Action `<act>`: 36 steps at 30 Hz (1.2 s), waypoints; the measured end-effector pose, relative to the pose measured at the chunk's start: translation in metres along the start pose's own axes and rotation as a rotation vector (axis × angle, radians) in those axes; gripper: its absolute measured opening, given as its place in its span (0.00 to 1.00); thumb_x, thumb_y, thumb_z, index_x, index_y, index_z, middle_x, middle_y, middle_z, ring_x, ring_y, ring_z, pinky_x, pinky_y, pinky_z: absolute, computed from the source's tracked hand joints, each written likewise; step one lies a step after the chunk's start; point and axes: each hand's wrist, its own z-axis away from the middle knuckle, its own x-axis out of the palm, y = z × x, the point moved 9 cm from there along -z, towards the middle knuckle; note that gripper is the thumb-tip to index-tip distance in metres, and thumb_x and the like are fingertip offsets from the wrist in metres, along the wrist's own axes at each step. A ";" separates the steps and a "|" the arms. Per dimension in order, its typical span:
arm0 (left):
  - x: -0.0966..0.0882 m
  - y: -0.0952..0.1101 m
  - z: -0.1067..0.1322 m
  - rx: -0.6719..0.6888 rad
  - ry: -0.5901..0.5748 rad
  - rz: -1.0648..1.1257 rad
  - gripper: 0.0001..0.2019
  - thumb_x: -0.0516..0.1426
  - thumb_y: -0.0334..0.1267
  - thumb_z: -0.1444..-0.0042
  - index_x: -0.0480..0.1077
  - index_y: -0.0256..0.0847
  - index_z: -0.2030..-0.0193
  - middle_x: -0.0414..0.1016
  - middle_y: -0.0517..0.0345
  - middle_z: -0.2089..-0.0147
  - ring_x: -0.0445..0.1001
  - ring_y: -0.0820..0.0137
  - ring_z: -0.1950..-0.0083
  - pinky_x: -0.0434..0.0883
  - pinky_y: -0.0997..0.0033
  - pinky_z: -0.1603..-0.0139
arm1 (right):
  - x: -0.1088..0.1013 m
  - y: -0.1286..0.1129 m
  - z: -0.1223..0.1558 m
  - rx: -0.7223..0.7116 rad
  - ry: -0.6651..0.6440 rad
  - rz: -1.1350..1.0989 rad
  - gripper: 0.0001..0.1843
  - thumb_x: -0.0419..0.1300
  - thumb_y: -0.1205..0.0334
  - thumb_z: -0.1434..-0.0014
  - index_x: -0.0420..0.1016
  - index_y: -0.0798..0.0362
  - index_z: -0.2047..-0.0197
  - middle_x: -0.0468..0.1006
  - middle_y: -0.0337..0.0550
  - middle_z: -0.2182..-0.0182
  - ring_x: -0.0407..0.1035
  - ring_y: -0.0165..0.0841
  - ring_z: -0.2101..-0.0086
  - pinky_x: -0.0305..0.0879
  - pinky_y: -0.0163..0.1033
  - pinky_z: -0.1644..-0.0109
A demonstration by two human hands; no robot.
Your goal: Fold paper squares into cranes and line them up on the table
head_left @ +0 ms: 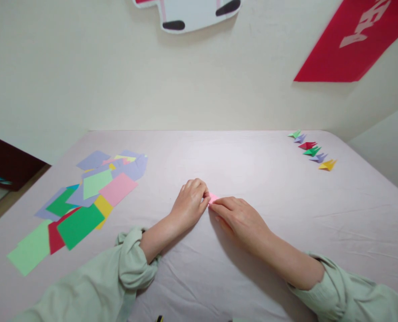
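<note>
Fingers (199, 187) of the left hand (188, 205) are curled up tight, and their tips pinch one end of a small pink paper (213, 197). The right hand (241, 219) keeps its fingers long and close together, with the tips pressed on the other end of the same paper. Most of the pink paper is hidden between the fingertips. Only a tiny corner shows, so its full shape is hard to make out. The right thumb is hidden too, so I cannot tell if it is under the paper. The paper lies on the table (252, 156), right where the two hands meet.

Both arms wear soft, pale green sleeves (132, 264), rolled up and cut off by the bottom edge. The table has a pale cloth with small wrinkles near the wrists. Well off to the left of the fingers lies a messy pile of flat paper squares (81, 201), green, purple, pink, yellow and red, some on top of others. Far past the right fingers, six little folded paper shapes (311, 151) with pointy tips sit in a slanted row. On the wall behind, a red banner (349, 40) and a white cutout (192, 13) are cut off by the top edge. A tiny yellow and black thing (159, 318) peeks in at the bottom edge, too small to tell.
</note>
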 end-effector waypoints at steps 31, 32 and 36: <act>-0.003 -0.001 0.001 0.029 0.035 0.059 0.05 0.53 0.31 0.39 0.65 0.41 0.66 0.69 0.55 0.60 0.66 0.64 0.56 0.66 0.62 0.53 | 0.000 -0.009 0.004 -0.007 -0.007 0.071 0.08 0.56 0.69 0.37 0.77 0.55 0.59 0.78 0.51 0.56 0.71 0.40 0.58 0.68 0.45 0.55; -0.006 -0.001 0.002 0.028 0.042 0.073 0.05 0.52 0.31 0.38 0.65 0.41 0.66 0.69 0.55 0.61 0.67 0.64 0.56 0.66 0.62 0.53 | 0.000 -0.009 0.004 -0.005 -0.013 0.069 0.07 0.57 0.69 0.37 0.77 0.55 0.59 0.78 0.51 0.56 0.71 0.40 0.58 0.68 0.45 0.55; -0.017 0.005 0.016 0.022 0.049 0.098 0.06 0.50 0.33 0.35 0.66 0.41 0.63 0.70 0.54 0.60 0.68 0.65 0.56 0.67 0.63 0.53 | 0.000 -0.008 0.003 0.005 -0.027 0.064 0.07 0.58 0.69 0.38 0.77 0.55 0.58 0.78 0.50 0.55 0.71 0.41 0.57 0.68 0.45 0.55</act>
